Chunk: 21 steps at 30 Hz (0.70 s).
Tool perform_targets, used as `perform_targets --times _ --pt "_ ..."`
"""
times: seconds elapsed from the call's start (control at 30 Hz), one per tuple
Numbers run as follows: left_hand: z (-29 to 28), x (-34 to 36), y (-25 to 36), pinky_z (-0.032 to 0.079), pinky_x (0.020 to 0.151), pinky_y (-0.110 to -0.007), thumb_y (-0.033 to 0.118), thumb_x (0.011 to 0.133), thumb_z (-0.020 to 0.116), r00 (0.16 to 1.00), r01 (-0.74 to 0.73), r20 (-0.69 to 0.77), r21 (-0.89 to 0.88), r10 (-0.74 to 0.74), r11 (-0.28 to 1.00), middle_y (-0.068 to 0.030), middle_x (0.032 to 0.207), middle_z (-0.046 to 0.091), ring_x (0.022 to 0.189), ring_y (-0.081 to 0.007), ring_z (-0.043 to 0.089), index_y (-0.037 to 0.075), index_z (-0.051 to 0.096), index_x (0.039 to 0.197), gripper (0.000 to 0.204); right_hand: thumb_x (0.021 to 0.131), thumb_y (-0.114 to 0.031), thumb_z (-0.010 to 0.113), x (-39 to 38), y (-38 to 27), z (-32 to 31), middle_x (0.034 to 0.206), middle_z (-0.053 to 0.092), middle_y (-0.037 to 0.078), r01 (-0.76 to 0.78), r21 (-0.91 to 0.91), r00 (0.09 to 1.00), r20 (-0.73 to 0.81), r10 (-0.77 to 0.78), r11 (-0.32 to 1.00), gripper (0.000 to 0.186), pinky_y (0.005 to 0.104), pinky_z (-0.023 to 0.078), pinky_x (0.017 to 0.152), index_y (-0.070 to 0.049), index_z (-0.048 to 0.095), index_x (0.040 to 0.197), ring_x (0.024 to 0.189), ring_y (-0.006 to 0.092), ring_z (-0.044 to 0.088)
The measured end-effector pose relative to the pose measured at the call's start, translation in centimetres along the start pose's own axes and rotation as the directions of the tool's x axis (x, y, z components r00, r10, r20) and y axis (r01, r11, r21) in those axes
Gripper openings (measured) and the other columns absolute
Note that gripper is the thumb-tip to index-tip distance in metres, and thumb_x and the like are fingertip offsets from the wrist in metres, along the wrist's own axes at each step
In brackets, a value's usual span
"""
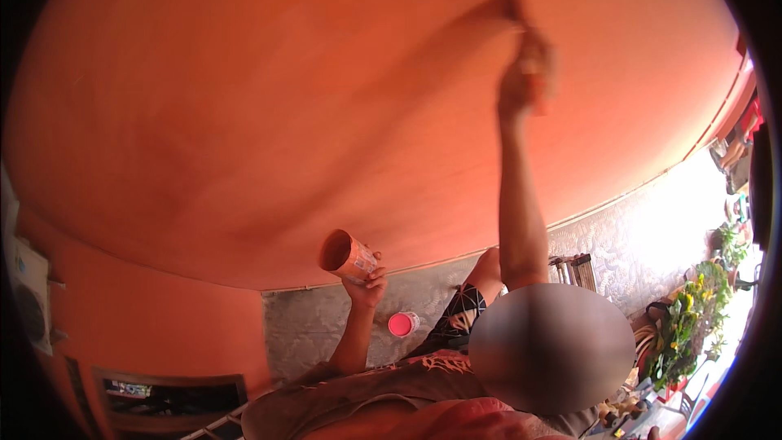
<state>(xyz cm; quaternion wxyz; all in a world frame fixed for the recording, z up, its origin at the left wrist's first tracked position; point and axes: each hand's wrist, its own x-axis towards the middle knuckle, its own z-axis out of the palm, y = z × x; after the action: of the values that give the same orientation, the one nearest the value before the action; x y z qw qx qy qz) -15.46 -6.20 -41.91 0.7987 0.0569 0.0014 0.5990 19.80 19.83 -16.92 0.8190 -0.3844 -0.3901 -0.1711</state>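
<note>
Closest to me is a smooth blurred oval (552,348), which blots out whatever lies behind it, including where the right upper arm begins. The dark shirt (383,395) spreads beside it, and a splash from above could easily land there, I'd say.

A little farther out, the left hand (368,285) is wrapped around the side of an orange tub (357,258), held up before the body. Its mouth leans toward the left; if the wrist rolled while attention was on the other arm, anything inside might run out over the lip. I can't make out how full it is, as the interior is in shadow.

Farther up, the right hand (524,73) is stretched high against the orange wall (269,57). It seems clenched round a brush-like tool (537,99), reddish at its lower end, but motion blur smears the fingers. A quick stroke at full reach could lose control or fling drops. The dark patch at the tip mixes with the arm's shadow, so I can't tell whether bristles touch the wall.

Down on the floor (305,318), a small pink-topped tub (415,323) stands near the feet's side, where a careless step might kick it; lid or contents, I can't say. Beyond, glare washes out the ground near the plants (688,318).
</note>
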Motion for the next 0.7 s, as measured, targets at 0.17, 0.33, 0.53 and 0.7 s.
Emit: perform_targets --times 0.17,0.33,0.53,0.7 --pt "-0.2 -0.5 0.5 0.051 0.056 -0.026 0.043 0.094 0.056 0.999 -0.018 0.027 0.000 0.018 1.000 -0.0198 0.127 0.051 0.082 -0.0261 0.056 0.009 0.048 0.142 0.060 0.082 -0.013 0.067 -12.8 -12.3 5.4 0.122 0.069 0.014 0.246 0.398 0.904 0.234 -0.357 0.884 0.038 0.0401 0.058 0.068 -0.012 0.068 0.119 0.084 0.0261 0.072" --pt "-0.7 -0.9 0.7 0.049 0.055 -0.025 0.044 0.094 0.055 0.996 -0.077 0.034 0.005 0.077 0.997 -0.0193 0.127 0.050 0.081 -0.0255 0.054 0.010 0.048 0.144 0.061 0.079 -0.009 0.066 -13.3 -17.1 6.1 0.095 0.068 0.010 -0.194 0.475 0.556 0.774 -0.303 0.858 0.036 0.0383 0.056 0.058 -0.013 0.068 0.114 0.078 0.0240 0.071" --pt "-2.4 -3.0 1.8 0.049 0.055 -0.025 0.050 0.092 0.056 0.993 -0.119 0.010 0.017 0.119 0.993 -0.0203 0.130 0.051 0.081 -0.0259 0.054 0.011 0.049 0.144 0.065 0.102 -0.004 0.050 -1.0 -8.2 4.3 0.108 0.067 0.012 -0.193 0.369 0.973 0.190 0.130 0.909 0.020 0.0357 0.054 0.089 0.007 0.065 0.107 0.097 0.0214 0.065" --pt "-2.9 -3.3 2.2 0.050 0.054 -0.027 0.055 0.090 0.059 0.991 -0.133 -0.018 -0.021 0.132 0.991 -0.0213 0.132 0.052 0.081 -0.0272 0.055 0.010 0.050 0.141 0.069 0.099 -0.002 0.056 1.4 -9.5 4.6 0.111 0.071 0.015 0.170 0.160 0.984 0.022 -0.176 0.972 0.024 0.0350 0.056 0.081 0.004 0.064 0.122 0.095 0.0213 0.067"
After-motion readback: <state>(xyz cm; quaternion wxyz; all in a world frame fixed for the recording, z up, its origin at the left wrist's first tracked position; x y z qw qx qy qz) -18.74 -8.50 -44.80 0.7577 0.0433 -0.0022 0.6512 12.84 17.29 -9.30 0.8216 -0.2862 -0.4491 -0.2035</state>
